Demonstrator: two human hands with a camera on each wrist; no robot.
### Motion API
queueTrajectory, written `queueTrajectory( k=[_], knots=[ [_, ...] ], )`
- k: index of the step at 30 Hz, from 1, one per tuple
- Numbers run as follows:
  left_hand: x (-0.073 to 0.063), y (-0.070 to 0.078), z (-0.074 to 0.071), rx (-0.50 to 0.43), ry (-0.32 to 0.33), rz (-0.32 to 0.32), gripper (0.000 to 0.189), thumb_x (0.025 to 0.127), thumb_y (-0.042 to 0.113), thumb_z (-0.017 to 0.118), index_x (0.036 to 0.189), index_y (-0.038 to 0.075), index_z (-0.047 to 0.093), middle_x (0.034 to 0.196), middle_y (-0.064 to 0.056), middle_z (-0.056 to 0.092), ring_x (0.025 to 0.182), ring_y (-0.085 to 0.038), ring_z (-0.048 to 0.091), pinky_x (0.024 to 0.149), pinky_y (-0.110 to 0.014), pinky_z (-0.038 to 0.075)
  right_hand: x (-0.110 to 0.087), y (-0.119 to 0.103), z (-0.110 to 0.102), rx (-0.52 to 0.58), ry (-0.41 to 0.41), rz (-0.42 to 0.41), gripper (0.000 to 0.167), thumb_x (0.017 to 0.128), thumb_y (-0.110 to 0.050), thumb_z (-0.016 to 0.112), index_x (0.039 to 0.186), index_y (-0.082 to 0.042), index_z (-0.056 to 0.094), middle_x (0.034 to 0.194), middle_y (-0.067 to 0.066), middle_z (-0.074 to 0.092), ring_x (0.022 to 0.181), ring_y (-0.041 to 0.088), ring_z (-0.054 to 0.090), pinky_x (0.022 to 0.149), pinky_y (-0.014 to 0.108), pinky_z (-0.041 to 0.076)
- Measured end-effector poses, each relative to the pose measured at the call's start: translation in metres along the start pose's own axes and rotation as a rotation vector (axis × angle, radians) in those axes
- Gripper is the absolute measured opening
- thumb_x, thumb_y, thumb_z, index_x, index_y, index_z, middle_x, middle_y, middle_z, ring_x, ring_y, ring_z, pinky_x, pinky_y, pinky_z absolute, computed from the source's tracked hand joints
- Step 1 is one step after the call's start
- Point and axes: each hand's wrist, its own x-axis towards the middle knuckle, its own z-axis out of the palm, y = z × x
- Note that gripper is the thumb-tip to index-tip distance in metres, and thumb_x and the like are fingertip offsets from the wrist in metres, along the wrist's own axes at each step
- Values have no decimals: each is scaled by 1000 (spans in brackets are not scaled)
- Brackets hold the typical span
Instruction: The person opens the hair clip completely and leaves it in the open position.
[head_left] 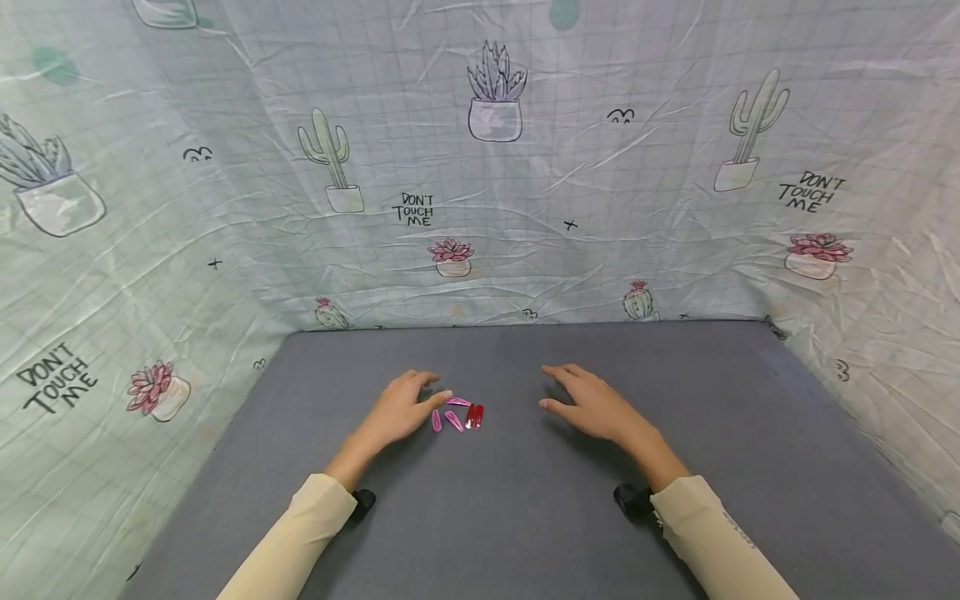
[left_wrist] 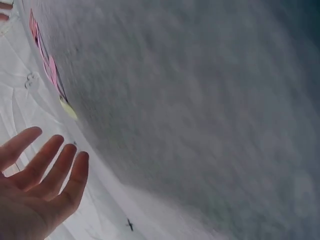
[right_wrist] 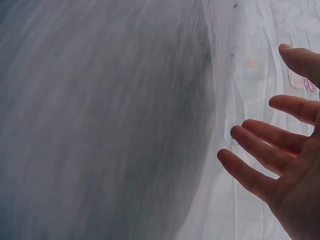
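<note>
One bare left hand [head_left: 401, 406], fingers loosely spread and gripping nothing, hovers near a small, flat, pale yellow piece [left_wrist: 68, 108] visible in the left wrist view. Three pink, elongated clips [head_left: 453, 420], then two glossy red clips [head_left: 479, 416], lie on the dark grey desk [head_left: 510, 517]. Well apart, the bare right hand [head_left: 596, 407] is empty, fingers extended. Clips this thin would best be pinched singly by their edges, without scattering neighbours.
</note>
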Motion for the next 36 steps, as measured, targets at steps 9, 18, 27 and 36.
queueTrajectory(
  k=[9,18,27,36],
  knots=[
    [2,18,13,-3,39,4,43,90,32,81,119,1,75,111,-12,74,99,-25,70,88,-46,56,25,-22,15,11,-42,-28,60,101,-37,67,150,-7,53,144,17,59,132,34,59,108,57,47],
    [7,30,20,-50,28,14,22,78,23,91,92,8,82,79,2,76,68,-4,63,65,-28,52,48,-36,31,19,-79,-119,51,97,-28,73,142,-7,62,123,12,68,106,24,68,91,45,56],
    [9,40,29,-21,-10,71,27,72,26,96,63,13,73,59,6,66,51,-6,51,49,-23,41,67,-42,42,61,-121,-207,30,93,-17,78,122,-9,77,98,4,69,88,16,66,75,26,54],
    [13,43,36,3,-47,56,37,72,25,96,55,15,65,51,11,52,47,-4,41,45,-21,33,75,-48,47,64,-156,-235,23,91,-12,79,114,-13,81,97,3,71,86,14,64,71,25,52]
  ],
)
